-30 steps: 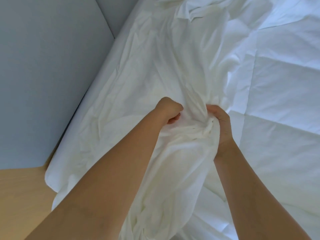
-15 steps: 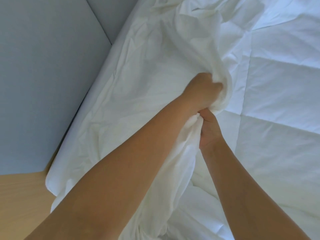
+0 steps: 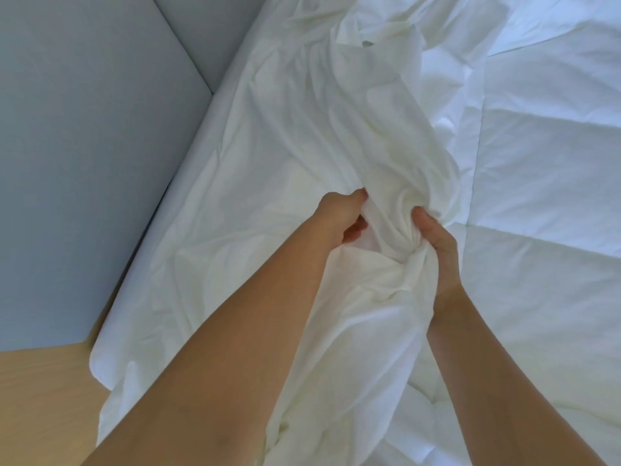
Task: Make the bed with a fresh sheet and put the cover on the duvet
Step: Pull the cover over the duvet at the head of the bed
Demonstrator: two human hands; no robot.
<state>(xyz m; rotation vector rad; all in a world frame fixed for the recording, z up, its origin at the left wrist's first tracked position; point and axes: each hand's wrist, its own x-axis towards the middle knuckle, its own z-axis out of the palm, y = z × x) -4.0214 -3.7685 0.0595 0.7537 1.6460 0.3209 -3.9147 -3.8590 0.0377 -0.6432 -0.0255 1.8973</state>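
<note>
Left hand (image 3: 339,218), right hand (image 3: 434,242) extended forward, side by side, fingers curled, gripping bunched cover (image 3: 396,163).

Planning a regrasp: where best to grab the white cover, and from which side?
Probably the gathered ridge of the cover beyond where the left hand and right hand grip it. It stands up in thick folds, so fingers can close across it from above; the flat parts beside it offer no edge.

The cover (image 3: 268,146) and quilted duvet (image 3: 544,163) are white, the wall (image 3: 84,163) seemingly blue-grey.
</note>
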